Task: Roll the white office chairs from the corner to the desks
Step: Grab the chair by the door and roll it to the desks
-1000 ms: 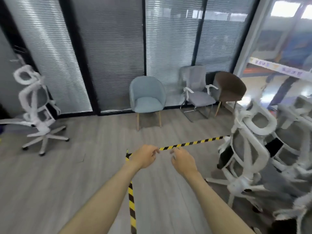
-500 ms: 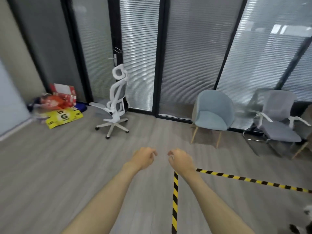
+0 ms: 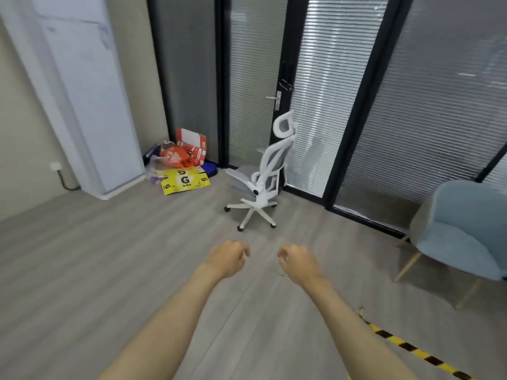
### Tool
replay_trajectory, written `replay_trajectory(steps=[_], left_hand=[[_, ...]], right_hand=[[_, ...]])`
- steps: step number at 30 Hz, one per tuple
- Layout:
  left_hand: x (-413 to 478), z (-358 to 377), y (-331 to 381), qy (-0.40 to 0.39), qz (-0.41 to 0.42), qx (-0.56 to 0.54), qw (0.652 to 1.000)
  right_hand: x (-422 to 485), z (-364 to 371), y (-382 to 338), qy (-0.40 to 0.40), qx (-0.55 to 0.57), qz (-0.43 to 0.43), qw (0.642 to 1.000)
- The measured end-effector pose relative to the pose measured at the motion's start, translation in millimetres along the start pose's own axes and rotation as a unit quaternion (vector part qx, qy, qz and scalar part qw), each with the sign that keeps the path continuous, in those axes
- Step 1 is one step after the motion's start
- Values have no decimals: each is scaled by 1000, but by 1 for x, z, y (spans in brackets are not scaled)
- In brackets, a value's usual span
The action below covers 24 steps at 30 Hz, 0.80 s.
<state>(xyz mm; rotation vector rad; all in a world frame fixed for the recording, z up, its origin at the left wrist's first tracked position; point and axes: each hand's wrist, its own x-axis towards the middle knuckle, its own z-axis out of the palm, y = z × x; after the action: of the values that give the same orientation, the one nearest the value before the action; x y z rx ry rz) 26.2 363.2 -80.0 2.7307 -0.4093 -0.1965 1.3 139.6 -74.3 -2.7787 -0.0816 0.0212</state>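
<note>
Evidently the approach step is in hand. One white office chair (image 3: 260,174) is seen at twelve o'clock of the hands, standing on its castors on the grey floor (image 3: 82,270) near the corner. Its backrest is turned towards the glass door (image 3: 255,78) and its seat towards nine o'clock. It has not yet been touched. The left hand (image 3: 227,259) and the right hand (image 3: 299,263) are held out side by side, apart from each other. The fingers of both are loosely curled and nothing is gripped in either.

For the next move, the open floor up to the chair would have to be crossed. A grip would then be needed on the backrest or headrest. As the back lies on the far side, close to the glass, the chair would probably have to be swivelled or taken from its side first. No desks are in view, so the direction of the roll cannot be told.

At ten o'clock of the chair, a yellow carton (image 3: 185,181), an orange bag (image 3: 175,156) and a red box (image 3: 192,141) are heaped in the corner. They are best kept clear of the castors. A blue armchair (image 3: 461,234) stands at three o'clock of the hands. Black-and-yellow floor tape (image 3: 411,349) runs at five o'clock, flat and unlikely to hinder rolling.
</note>
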Motion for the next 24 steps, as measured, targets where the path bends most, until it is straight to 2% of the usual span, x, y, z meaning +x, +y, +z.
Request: replay_trajectory(steps=[6,9,14,24], left_hand=[[112,-60,-52,6,-20,27,999],[164,-92,-70,43,-12,30,999],[242,-123,-105,66,-8,32,997],[439,-145,-188,33,-3,4,999]], right_hand=[[135,-13,-11,21,9,24,999],[196,-16,-23,44,10,30,999],[283,-14,-46,17,5,25,1000],[476,-7,-54,3,-16,72,997]])
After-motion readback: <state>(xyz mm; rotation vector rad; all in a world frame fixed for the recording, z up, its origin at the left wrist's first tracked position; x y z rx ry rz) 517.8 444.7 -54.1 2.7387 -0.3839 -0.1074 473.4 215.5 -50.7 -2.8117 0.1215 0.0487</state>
